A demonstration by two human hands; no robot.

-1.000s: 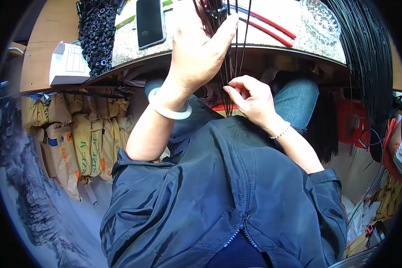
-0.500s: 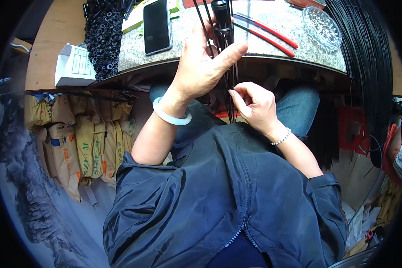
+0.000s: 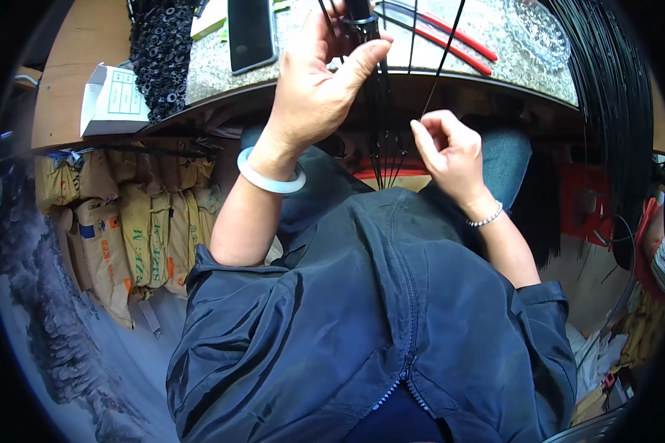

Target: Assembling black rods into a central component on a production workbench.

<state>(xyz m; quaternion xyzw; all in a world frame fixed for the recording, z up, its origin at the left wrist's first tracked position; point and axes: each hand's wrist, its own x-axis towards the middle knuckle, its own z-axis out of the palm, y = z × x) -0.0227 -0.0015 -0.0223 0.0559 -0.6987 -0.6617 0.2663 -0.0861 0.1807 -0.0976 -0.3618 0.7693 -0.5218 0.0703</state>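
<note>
My left hand [image 3: 314, 96] wraps around an upright black tube [image 3: 360, 11] at the table's front edge, its thumb lying across the front. Thin black rods fan down from the tube and draw together over my lap, much like an umbrella frame. To the right of it, my right hand [image 3: 452, 151] is closed in a pinch at the lower end of a single thin black rod [image 3: 443, 55], which slants up and out of the top of the picture. The fingers of my left hand behind the tube are partly hidden.
On the stone-topped table lie a phone [image 3: 252, 37], red-handled pliers [image 3: 462, 50] and a clear glass dish [image 3: 537, 40]. Many small black rings [image 3: 162, 63] and a white box [image 3: 114, 103] stand left. A thick bundle of black rods [image 3: 617, 88] hangs right; packed sacks [image 3: 103, 236] line the left below.
My right hand has moved right and slightly up, away from the tube, and a rod now slants out to the right above it. My left hand has shifted a little left with the tube.
</note>
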